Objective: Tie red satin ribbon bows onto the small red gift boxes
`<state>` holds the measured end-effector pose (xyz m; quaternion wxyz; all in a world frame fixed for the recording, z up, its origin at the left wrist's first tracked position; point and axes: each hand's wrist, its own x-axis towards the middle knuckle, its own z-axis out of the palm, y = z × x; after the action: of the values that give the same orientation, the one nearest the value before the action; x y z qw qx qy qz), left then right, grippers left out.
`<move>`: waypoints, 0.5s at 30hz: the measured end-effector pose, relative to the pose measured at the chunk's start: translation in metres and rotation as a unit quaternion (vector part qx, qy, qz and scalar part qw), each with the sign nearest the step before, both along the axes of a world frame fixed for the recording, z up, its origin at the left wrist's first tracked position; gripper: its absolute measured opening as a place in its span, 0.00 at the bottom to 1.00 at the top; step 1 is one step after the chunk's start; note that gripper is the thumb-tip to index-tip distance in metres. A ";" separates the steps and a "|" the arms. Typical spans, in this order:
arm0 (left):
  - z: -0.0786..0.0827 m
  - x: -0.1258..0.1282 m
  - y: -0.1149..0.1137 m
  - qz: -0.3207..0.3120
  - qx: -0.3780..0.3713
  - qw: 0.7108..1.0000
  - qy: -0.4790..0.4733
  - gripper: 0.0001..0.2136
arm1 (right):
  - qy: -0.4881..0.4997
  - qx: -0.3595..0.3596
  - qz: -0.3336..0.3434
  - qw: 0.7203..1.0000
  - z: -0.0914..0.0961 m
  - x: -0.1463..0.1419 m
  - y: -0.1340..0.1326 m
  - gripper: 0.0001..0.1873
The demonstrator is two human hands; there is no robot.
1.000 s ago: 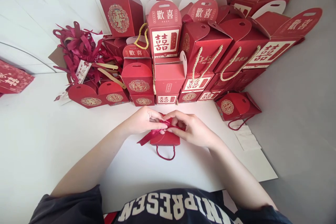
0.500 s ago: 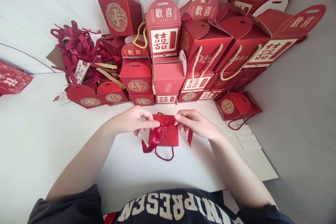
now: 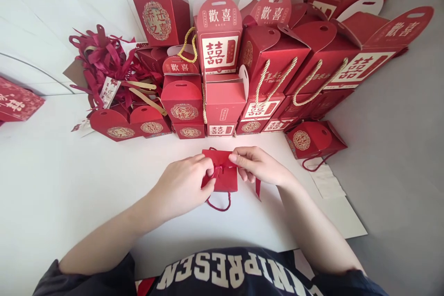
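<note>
Head cam: R fingers (image 3: 239,158) pinch ribbon (image 3: 227,165), long axis L–R, tail (image 3: 258,189) twd. near side; L fingers (image 3: 209,188): grip unclear.

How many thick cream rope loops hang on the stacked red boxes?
2 in view: a left loop on one red box, and a right loop on the neighbouring box, both beyond the right hand. More may be hidden.
</note>
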<state>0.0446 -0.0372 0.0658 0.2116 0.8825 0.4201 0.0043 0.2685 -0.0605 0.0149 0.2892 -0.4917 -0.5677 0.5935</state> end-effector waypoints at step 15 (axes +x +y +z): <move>-0.010 -0.027 0.082 -0.063 -0.372 0.924 -0.061 0.13 | -0.097 0.045 -0.012 0.994 0.000 0.011 -0.003 0.20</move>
<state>0.0173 0.0450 0.0559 0.5499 0.7626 0.3217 -0.1123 0.2791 -0.0633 0.0149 0.2618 -0.5401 -0.6131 0.5137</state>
